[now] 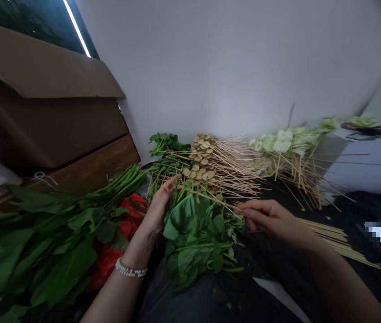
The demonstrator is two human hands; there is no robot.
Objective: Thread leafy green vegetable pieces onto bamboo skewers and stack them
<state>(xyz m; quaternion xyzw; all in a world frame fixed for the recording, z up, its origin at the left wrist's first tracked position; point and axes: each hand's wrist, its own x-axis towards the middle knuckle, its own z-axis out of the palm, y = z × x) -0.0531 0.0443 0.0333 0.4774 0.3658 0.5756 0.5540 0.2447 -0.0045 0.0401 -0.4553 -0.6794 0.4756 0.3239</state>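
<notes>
My right hand (260, 216) pinches the end of a thin wooden skewer (215, 200) that slants up to the left toward my left hand. The fingers of my left hand (164, 197) are closed on green stems at the skewer's far end. Below the skewer, a heap of green leaves (193, 233) lies on black plastic in front of me. Just beyond my hands are skewers threaded with pale round slices (203, 157), stacked with their sticks pointing right. Green leafy bundles (168, 146) lie to the left of that stack.
Large leafy greens (52, 233) cover the left side, beside a red plastic bag (107, 264). An open cardboard box (59, 121) stands behind them. Skewered pale-green leaves (287, 141) are at the back right. Bare skewers (341, 242) lie below them, near dark cloth (368, 206).
</notes>
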